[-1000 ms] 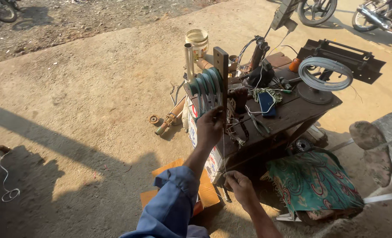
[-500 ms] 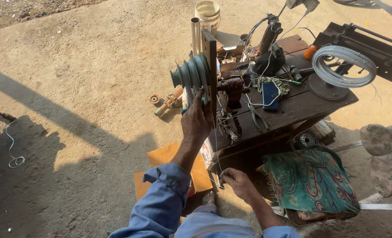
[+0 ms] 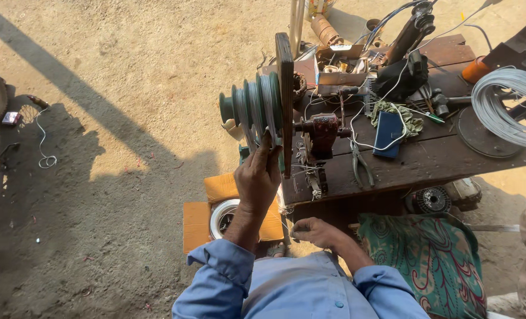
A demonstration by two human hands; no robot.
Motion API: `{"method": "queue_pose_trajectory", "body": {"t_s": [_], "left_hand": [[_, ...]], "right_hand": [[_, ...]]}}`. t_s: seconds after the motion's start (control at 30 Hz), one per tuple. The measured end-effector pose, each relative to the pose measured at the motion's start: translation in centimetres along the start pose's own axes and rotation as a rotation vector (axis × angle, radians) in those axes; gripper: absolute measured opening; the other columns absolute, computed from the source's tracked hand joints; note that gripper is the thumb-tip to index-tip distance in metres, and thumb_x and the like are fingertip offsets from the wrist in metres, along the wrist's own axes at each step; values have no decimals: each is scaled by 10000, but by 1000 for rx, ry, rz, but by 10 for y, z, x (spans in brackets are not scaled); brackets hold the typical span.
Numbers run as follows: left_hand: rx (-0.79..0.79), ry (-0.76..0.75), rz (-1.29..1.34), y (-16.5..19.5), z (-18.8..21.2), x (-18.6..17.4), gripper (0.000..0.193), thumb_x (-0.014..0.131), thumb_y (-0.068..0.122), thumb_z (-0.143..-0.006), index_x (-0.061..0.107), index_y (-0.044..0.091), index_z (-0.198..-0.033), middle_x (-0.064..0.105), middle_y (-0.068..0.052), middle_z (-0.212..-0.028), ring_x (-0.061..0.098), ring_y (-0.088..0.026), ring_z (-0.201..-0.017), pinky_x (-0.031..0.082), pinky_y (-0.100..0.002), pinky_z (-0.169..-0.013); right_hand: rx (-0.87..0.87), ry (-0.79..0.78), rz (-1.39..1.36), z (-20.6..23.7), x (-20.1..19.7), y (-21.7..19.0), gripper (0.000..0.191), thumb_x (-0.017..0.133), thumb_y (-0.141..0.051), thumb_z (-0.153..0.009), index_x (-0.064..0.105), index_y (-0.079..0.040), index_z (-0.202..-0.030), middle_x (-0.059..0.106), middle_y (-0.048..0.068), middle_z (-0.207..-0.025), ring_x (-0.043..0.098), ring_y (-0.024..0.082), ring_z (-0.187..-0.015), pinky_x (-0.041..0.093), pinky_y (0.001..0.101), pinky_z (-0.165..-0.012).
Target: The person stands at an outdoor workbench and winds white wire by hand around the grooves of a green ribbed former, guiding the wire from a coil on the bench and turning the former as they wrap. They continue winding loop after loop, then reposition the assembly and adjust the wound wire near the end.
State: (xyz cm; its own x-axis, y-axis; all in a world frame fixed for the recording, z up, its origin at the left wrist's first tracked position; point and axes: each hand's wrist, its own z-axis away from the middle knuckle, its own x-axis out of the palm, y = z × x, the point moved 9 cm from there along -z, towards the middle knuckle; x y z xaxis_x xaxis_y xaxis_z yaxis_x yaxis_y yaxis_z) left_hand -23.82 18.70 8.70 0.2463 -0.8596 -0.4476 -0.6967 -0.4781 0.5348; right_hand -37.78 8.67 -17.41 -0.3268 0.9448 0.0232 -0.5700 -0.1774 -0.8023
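Winding station, outdoors, hard sun from the side.

My left hand is reaching up and pressing its fingers against the green stepped former, which is standing just above that hand on the near edge of the table. The former is mounted on an upright wooden board, with the small winding machine just right of my left hand. I am not clamping here, only laying fingertips over the wound wire on the steps.

My right hand is sitting low, near my lap, loosely curled and pinching what looks like a fine wire strand; too thin to be sure.

Judgement: the turns are going to lie neatly only if I am keeping light, even finger pressure on the grooves and steady tension from the lower hand, feeding in line with the step being filled.

Beyond my hands: pliers, a big loose wire coil far right, a wire spool in a cardboard box just below my left wrist.
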Motion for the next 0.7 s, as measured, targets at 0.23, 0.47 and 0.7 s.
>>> {"method": "queue_pose_trajectory", "body": {"t_s": [0.23, 0.47, 0.7], "left_hand": [[-213, 46, -33, 10, 12, 11, 237, 703, 71, -1017, 698, 9, -1245, 754, -147, -1020, 772, -245, -857, 619, -335, -687], [-396, 160, -120, 29, 9, 20, 232, 699, 68, -1001, 718, 26, -1228, 731, -151, -1018, 757, -256, -850, 596, -341, -709], [-429, 121, -267, 33, 2, 23, 264, 627, 97, -1027, 702, 38, -1273, 714, -199, -956, 710, -361, -854, 557, -447, -728]], "right_hand": [[193, -25, 263, 22, -112, 8, 461, 712, -252, -926, 628, -129, -1363, 738, 62, -1184, 696, 196, -1041, 566, 353, -920], [16, 336, 382, -24, -266, -25, 338, 666, -241, -975, 737, -93, -1270, 792, 169, -1112, 734, 245, -1020, 579, 381, -896], [-249, 377, 602, -83, -275, -99, 393, 596, -325, -907, 621, -114, -1237, 716, 154, -854, 704, 373, -819, 519, 458, -725]]}}
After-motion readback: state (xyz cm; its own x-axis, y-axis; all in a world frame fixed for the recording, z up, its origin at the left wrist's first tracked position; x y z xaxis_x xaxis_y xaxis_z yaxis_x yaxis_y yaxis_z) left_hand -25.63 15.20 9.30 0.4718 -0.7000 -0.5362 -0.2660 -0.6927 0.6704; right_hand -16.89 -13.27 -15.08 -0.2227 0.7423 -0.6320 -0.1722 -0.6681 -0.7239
